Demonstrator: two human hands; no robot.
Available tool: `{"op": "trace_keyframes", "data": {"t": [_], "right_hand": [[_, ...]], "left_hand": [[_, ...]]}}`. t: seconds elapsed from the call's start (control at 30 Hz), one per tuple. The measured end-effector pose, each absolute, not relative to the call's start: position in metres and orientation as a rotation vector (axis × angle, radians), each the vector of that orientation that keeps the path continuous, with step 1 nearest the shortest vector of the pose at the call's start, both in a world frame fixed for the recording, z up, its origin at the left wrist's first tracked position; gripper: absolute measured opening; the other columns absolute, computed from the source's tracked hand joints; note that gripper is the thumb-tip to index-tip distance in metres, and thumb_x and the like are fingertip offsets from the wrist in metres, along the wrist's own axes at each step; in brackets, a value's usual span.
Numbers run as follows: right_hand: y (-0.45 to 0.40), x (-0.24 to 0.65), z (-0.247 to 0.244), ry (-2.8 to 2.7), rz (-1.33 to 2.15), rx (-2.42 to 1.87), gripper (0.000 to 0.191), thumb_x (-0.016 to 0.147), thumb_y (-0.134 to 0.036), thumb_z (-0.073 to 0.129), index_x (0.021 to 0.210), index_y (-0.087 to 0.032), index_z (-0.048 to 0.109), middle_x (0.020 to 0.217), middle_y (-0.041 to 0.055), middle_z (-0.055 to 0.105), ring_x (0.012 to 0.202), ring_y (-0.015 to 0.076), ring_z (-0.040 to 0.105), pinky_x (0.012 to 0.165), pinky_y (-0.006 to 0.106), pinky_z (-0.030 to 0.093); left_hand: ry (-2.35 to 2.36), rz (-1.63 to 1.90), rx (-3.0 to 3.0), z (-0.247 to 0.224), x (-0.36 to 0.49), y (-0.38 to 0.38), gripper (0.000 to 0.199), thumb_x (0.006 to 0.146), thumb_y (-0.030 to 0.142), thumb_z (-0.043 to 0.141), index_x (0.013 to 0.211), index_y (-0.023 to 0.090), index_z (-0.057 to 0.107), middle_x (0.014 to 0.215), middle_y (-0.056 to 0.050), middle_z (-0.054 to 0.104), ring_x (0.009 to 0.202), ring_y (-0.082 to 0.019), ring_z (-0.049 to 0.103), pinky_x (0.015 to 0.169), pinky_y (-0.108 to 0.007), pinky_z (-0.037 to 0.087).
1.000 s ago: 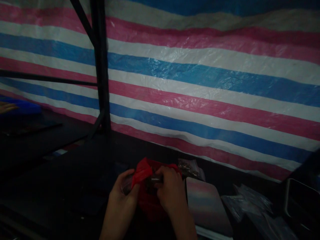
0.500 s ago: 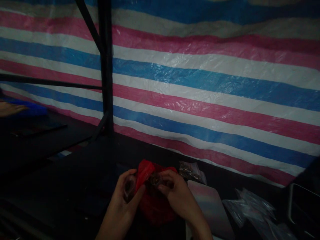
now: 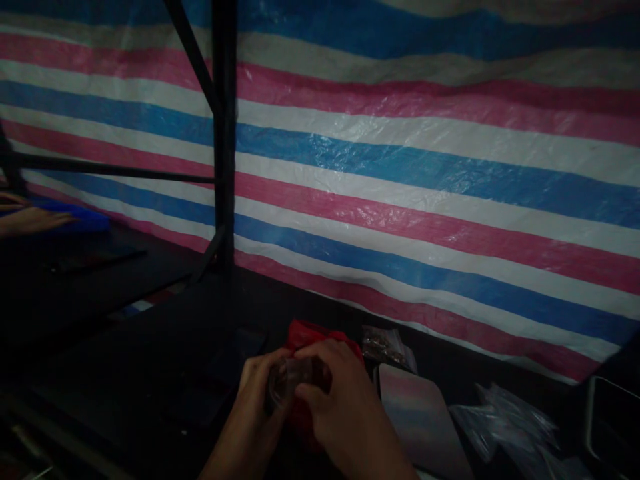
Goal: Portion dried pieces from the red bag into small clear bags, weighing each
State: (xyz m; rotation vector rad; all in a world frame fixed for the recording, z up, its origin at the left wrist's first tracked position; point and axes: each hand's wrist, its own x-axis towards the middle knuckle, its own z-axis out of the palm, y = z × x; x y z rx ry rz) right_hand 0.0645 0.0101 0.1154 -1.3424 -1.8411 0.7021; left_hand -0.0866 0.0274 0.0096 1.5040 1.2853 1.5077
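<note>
A small clear plastic bag [image 3: 284, 385] with a rounded open mouth is held in my left hand [image 3: 256, 393], whose fingers curl around it. My right hand [image 3: 340, 390] is closed at the bag's mouth, thumb and fingers bent together; what lies between them is too dark to make out. Just behind and below both hands is a crumpled red plastic bag [image 3: 320, 331], partly covered by them. Several filled clear bags with brownish contents [image 3: 383, 345] lie beyond my right hand.
A pale flat panel [image 3: 417, 413] lies right of my hands, with loose clear bags [image 3: 505, 417] and a dark light-rimmed tray [image 3: 615, 420] farther right. Striped sheeting [image 3: 425, 193] and a black post [image 3: 225, 133] stand behind. Another person's hand [image 3: 37, 220] is over a blue object [image 3: 90, 219].
My right hand has come away from the red bag's opening to the clear bag in my left hand. My left hand has let go of the red bag's edge. The view shifted slightly.
</note>
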Motion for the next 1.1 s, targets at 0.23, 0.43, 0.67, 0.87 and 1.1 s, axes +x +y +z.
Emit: {"op": "trace_keyframes", "data": {"t": [0.23,0.43,0.67,0.87,1.1], "right_hand": [[0.009,0.056,0.119,-2.047,0.491,-1.265,0.050,0.079,0.010,0.048,0.104,-0.024,0.076,0.117,0.0039,0.072,0.114,0.0232,0.065,0.102,0.038,0.050],[0.012,0.051,0.114,-1.975,0.606,-1.042,0.048,0.084,0.009,0.049,0.103,-0.026,0.077,0.117,0.0002,0.072,0.109,0.0156,0.068,0.098,0.027,0.051],[0.019,0.073,0.123,-1.801,0.521,-1.151,0.045,0.084,0.004,0.057,0.109,-0.027,0.078,0.122,0.0001,0.071,0.117,0.0160,0.068,0.105,0.028,0.048],[0.026,0.097,0.108,-1.816,0.521,-1.439,0.039,0.080,0.002,0.063,0.105,-0.023,0.079,0.111,0.0053,0.075,0.110,0.0259,0.070,0.102,0.041,0.051],[0.014,0.080,0.106,-1.849,0.576,-1.456,0.040,0.086,-0.009,0.072,0.123,-0.025,0.074,0.133,0.0068,0.070,0.131,0.0284,0.060,0.116,0.044,0.041]], "left_hand": [[1.283,1.553,1.441,0.015,-0.083,0.027,0.040,0.082,0.039,0.076,0.120,0.029,0.069,0.120,-0.007,0.069,0.116,-0.030,0.070,0.102,-0.049,0.060],[1.296,1.600,1.363,0.022,-0.090,0.030,0.038,0.075,0.041,0.078,0.111,0.028,0.074,0.113,-0.006,0.075,0.104,-0.029,0.074,0.093,-0.044,0.064],[1.285,1.628,1.319,0.026,-0.089,0.029,0.041,0.075,0.051,0.081,0.108,0.027,0.072,0.109,-0.005,0.077,0.098,-0.029,0.077,0.090,-0.043,0.064],[1.410,1.798,1.426,0.024,-0.089,0.025,0.046,0.090,0.050,0.072,0.129,0.030,0.058,0.111,-0.004,0.069,0.093,-0.022,0.073,0.079,-0.034,0.063],[1.532,2.006,1.577,0.017,-0.079,0.026,0.049,0.091,0.040,0.069,0.133,0.024,0.051,0.121,-0.011,0.058,0.104,-0.027,0.067,0.088,-0.043,0.061]]}}
